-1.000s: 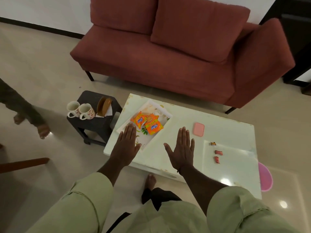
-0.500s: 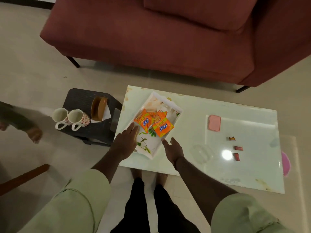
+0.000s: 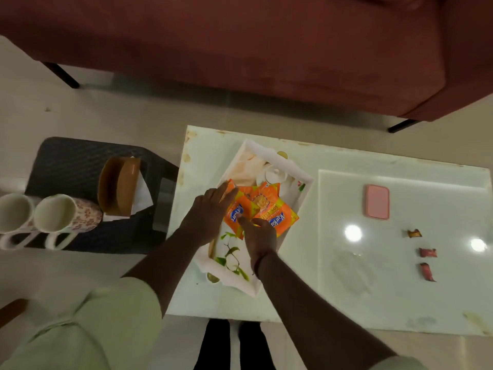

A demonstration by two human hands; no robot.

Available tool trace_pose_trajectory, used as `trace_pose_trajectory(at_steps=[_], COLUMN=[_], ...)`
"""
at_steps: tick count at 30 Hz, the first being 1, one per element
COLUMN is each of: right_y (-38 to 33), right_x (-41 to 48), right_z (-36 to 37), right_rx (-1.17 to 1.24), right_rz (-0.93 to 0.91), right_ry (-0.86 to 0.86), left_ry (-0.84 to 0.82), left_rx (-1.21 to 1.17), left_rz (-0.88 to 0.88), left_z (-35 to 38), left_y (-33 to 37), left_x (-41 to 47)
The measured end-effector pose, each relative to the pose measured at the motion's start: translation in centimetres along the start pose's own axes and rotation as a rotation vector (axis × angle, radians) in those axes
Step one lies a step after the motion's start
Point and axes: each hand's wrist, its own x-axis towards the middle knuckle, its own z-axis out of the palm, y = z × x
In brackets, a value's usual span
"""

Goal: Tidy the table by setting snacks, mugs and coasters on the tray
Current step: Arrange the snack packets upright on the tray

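A white floral tray (image 3: pixel 302 186) lies on the left part of the pale glass table (image 3: pixel 394 303), holding orange snack packets (image 3: pixel 274 209). My left hand (image 3: pixel 206 213) reaches over the tray's left rim, its straight fingers lying on the left packet. With curled fingers, my right hand (image 3: pixel 260 236) pinches the packets' near edge. Two floral mugs (image 3: pixel 57 216) lie on their sides on a dark side table (image 3: pixel 72 158), beside a brown coaster holder (image 3: pixel 120 185). A pink coaster (image 3: pixel 377 201) and three wrapped candies (image 3: pixel 427 252) sit on the table's right part.
A dark red sofa (image 3: pixel 240 49) stands close behind the table. The side table touches the table's left end. White paper (image 3: pixel 142 196) lies under the coaster holder. My legs are at the table's near edge.
My view has tilted down and closer. Both hands moved from hovering flat over the table's near edge onto the tray; my right hand's fingers have curled at the packets.
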Motion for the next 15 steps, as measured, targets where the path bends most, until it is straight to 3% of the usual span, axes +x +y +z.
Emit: trace_pose_trajectory(at_steps=[4, 7, 15], right_y=[1.4, 1.5, -9.2], right_x=[1.9, 1.9, 4.2], right_z=[1.8, 1.2, -2.4], right_rx=[-0.040, -0.118, -0.334], right_rz=[-0.033, -0.207, -0.820], right_ry=[0.103, 0.127, 0.196], left_ry=[0.049, 0.126, 0.440], left_rx=[-0.039, -0.100, -0.569], left_rz=[0.171, 0.232, -0.139], left_z=[1.9, 2.2, -0.7], left_y=[-1.3, -2.0, 1.1], left_x=[3.0, 3.4, 4.6])
